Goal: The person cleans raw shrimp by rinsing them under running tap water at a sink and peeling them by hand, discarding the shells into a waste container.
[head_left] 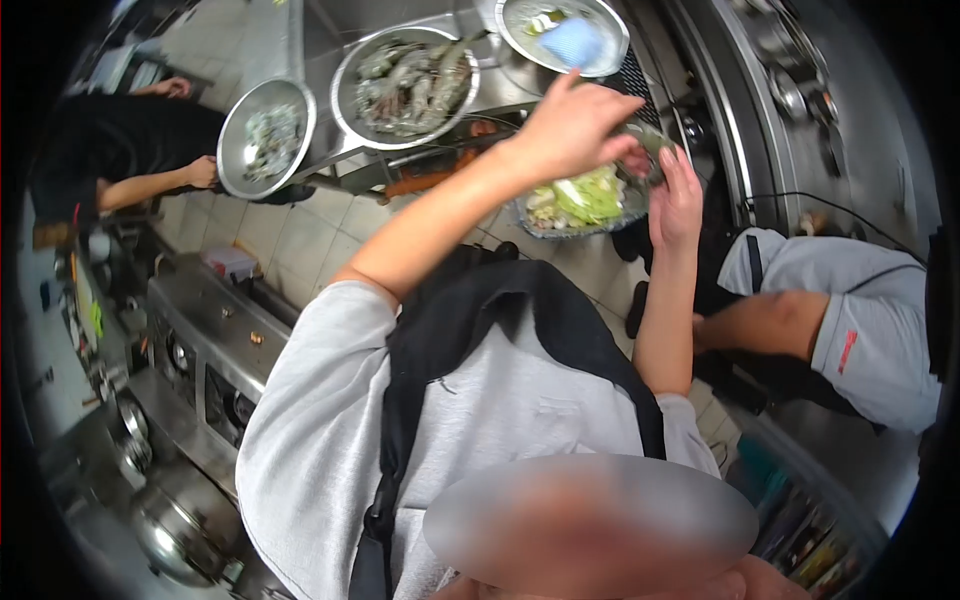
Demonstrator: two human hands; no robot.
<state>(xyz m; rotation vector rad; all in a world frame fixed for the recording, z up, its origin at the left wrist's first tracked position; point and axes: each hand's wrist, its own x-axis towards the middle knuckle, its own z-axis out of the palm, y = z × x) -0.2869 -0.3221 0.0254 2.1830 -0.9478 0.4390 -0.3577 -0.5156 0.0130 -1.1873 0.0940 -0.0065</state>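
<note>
My left hand (580, 125) reaches across in front of me, its thumb and fingers closed on a grey-green shrimp (652, 150). The fingers of my right hand (676, 195) grip the same shrimp from the other side. Motion blur hides its finer detail. Beneath my hands sits a container (575, 233) of cut lettuce (590, 197). Ahead on the steel counter is a metal bowl (400, 144) full of whole shrimp (415, 90). Beyond my left hand stands another metal bowl (503, 22), with a light blue thing (572, 42) and some green pieces inside.
At left a co-worker's hand (203, 172) touches a tilted bowl (230, 150) of pale, shrimp-like pieces (272, 140). A person in a grey sleeve (870, 340) is close on my right. A steel stove (215, 320) stands at left; tiled floor (310, 240) lies below the counter.
</note>
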